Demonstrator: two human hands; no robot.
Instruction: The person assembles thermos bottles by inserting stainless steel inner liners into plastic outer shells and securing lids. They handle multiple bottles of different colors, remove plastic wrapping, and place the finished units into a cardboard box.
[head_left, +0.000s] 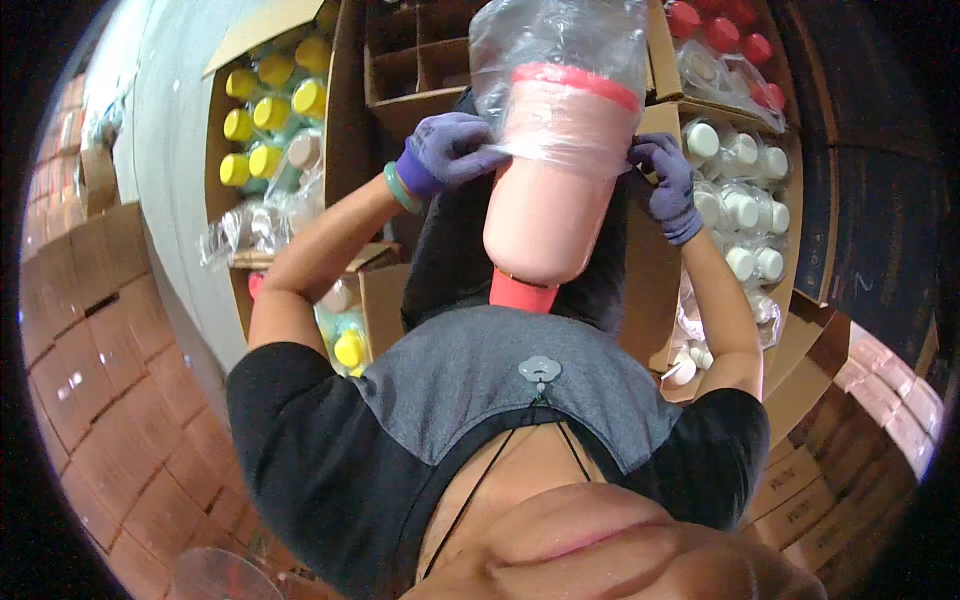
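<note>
A large pink bottle stands upside down in front of my chest, its red cap toward me and its red-rimmed base away. A clear plastic bag covers the far half of it, with the bag's gathered edge around the bottle's middle. Both my hands wear purple gloves. On the left side, my left hand pinches the bag's edge against the bottle. Opposite it, my right hand has its fingers curled at the bag's other edge, the fingertips partly hidden.
To the left, a cardboard box holds several yellow-capped bottles. White-capped bottles in plastic fill a box at right, with red-capped ones beyond. A divided carton lies ahead. Stacked cartons stand at far left.
</note>
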